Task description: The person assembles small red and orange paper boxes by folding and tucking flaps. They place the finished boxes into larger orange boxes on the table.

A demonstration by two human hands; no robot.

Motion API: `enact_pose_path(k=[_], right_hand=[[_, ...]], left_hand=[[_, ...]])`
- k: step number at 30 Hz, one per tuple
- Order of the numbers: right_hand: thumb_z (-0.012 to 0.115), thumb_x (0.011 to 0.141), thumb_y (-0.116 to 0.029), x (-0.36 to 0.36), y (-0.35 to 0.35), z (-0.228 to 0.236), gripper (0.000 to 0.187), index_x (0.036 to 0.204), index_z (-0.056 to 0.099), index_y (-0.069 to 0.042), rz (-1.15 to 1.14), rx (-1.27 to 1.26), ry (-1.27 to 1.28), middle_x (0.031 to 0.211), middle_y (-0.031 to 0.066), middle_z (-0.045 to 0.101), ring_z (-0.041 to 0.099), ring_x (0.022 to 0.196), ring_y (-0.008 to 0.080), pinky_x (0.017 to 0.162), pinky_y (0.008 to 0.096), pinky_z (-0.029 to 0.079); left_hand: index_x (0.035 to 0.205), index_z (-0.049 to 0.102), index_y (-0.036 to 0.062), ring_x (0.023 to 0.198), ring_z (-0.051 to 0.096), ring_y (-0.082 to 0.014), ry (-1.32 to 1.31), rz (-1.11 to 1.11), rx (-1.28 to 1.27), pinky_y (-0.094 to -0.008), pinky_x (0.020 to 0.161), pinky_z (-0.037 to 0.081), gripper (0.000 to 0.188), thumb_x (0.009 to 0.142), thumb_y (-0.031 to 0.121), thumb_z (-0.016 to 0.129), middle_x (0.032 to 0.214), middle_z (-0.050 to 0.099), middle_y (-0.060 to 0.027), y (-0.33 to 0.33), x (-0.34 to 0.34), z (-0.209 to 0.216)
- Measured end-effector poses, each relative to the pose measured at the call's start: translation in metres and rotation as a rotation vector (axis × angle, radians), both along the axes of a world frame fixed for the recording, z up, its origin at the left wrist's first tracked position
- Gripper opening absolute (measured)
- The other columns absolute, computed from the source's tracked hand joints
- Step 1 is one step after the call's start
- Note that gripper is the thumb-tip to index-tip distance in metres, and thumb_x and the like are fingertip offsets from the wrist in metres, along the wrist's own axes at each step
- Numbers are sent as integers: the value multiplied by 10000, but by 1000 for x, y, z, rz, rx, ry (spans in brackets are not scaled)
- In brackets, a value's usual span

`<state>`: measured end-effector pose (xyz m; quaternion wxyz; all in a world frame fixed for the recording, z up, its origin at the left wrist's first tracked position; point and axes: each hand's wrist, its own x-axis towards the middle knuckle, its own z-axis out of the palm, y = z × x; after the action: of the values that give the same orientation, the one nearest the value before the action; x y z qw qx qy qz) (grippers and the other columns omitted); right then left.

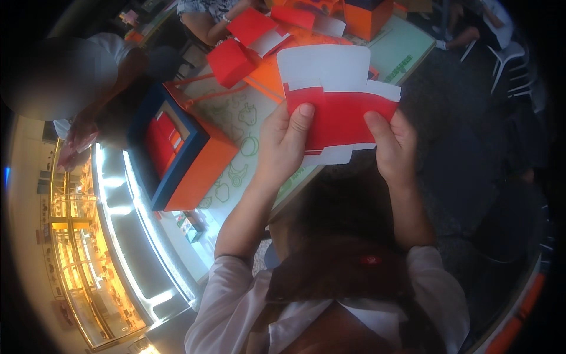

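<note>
Between my two hands I hold up a partly folded red cardboard box [348,121], its white inner flaps sticking out at the top and bottom. My left hand [283,141] grips its left side, thumb on the red face. On the right side my right hand [392,141] pinches the card with the thumb in front; the fingers behind are hidden. Just left of my left forearm stands an orange gift box [206,162] with a dark blue rim and red packs inside. Beyond my hands, red boxes [231,62] with white flaps lie on the table.
The pale table [236,171] carries green fruit drawings. An orange and blue box [367,20] stands at its far end. A person [76,130] is at the left, another [203,17] at the far side. A lit glass display case [88,236] runs lower left; white chairs [506,56] stand far right.
</note>
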<state>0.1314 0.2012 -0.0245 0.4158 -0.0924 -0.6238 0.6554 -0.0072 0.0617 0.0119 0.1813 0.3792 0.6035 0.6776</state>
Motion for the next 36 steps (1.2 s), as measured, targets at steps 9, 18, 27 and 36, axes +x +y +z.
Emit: enact_pose_path(k=[9,18,27,36], right_hand=[[533,1096,-330,-1,5,-3,337,1191,660,-33,-33,6,-63,1033,82,744,710,949,152,841,269,553],[555,1079,-245,-31,-10,-24,442,1432,476,9,4,290,-104,1256,166,669,673,1126,258,961,362,542],[646,1026,-173,-41,-32,-26,621,1549,356,-8,119,227,89,1368,192,604,624,1244,280,1025,407,526],[665,993,-100,-42,-24,9,533,1476,466,9,95,422,115,1277,179,652,666,1155,259,965,381,562]], left_hand=[[1341,560,-27,993,657,-142,83,6,-61,-292,879,532,432,1071,308,602,1150,696,-113,-1,-12,-4],[1428,481,-10,1185,654,-261,445,117,-156,-381,1006,540,705,890,283,831,1208,681,-161,-9,-22,-5],[1406,548,13,1157,681,-249,159,56,-216,-378,987,537,639,875,223,836,1259,696,-142,-58,-33,-8],[1465,436,74,1159,677,-263,325,128,70,-343,917,597,807,884,511,785,1314,621,-163,-55,-27,-7]])
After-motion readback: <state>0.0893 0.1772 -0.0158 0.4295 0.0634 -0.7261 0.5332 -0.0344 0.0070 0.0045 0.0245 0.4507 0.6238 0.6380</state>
